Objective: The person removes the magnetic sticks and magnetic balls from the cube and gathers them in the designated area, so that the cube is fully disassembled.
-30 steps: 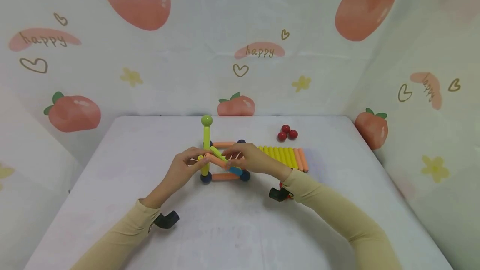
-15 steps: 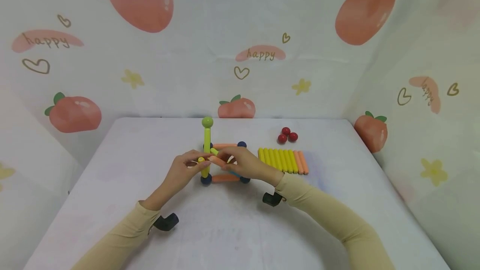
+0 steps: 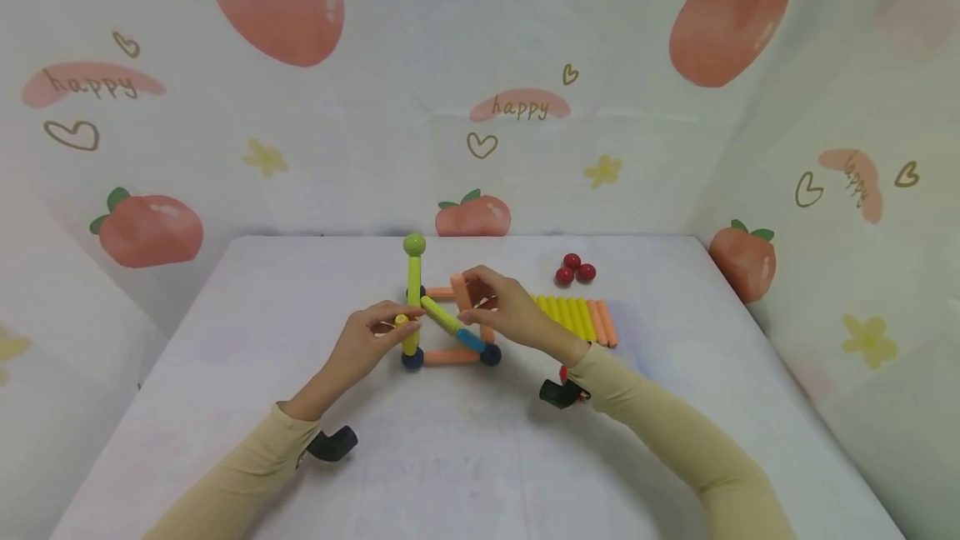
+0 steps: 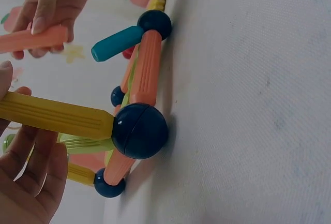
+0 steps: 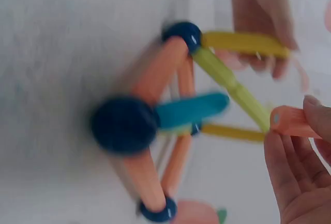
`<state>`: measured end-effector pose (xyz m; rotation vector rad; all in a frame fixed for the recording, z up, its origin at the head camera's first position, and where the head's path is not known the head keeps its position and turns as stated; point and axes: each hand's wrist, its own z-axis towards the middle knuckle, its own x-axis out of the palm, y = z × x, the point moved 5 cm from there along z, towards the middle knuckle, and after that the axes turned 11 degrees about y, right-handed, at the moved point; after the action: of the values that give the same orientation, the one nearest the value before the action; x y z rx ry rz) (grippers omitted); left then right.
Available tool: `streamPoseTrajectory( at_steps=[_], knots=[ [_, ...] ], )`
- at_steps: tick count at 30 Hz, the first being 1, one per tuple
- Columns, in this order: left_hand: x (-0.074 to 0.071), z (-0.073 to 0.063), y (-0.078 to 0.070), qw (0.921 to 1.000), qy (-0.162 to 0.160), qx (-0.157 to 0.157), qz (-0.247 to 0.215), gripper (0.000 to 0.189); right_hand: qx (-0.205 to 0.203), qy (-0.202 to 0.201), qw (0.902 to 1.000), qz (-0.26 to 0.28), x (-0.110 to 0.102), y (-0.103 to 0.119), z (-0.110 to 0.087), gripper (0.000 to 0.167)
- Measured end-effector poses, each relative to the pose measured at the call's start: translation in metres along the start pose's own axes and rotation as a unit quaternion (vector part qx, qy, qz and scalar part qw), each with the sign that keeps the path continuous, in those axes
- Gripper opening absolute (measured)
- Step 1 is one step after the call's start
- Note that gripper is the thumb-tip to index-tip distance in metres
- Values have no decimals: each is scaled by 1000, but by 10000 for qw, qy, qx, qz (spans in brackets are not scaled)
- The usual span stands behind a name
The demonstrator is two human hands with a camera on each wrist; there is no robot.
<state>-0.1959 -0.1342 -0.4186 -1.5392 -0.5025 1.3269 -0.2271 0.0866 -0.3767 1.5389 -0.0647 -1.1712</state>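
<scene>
A frame of magnetic building rods and dark blue balls (image 3: 412,358) stands on the table. My left hand (image 3: 366,338) holds the upright yellow rod (image 4: 67,118) at its near left corner, thumb on one side and fingers on the other. My right hand (image 3: 506,312) pinches a loose orange rod (image 3: 460,292), raised above the frame and apart from it. A teal rod (image 5: 191,111) rises slantwise from the near right ball (image 3: 491,354). Light green rods (image 3: 441,313) show behind it, and a green ball (image 3: 414,245) tops the far left upright.
Right of the frame lies a row of yellow rods (image 3: 566,315) with orange rods (image 3: 602,323) at its end. Several red balls, among them one red ball (image 3: 587,272), sit behind that row. A printed cloth (image 3: 360,165) hangs behind the table.
My right hand has drawn the orange rod rightward and up, away from the yellow rod's top, and turned it steeper. My left hand has stayed at the yellow rod.
</scene>
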Motion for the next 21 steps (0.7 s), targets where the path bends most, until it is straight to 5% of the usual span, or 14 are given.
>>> streamPoseTrajectory(
  at_steps=[7, 17, 21],
  knots=[
    [-1, 0, 0, 10000, 2, 38, 31, 29, 422, -319, 9970, -566, -52, -19, -35, 82],
    [0, 1, -1, 9997, -18, -158, 205, 27, 1670, -581, 9833, -425, -121, -85, -113, 55],
    [0, -2, -15, 9996, -3, -203, 181, 26, 2056, -581, 9768, -127, -135, -114, -137, 53]
  ],
)
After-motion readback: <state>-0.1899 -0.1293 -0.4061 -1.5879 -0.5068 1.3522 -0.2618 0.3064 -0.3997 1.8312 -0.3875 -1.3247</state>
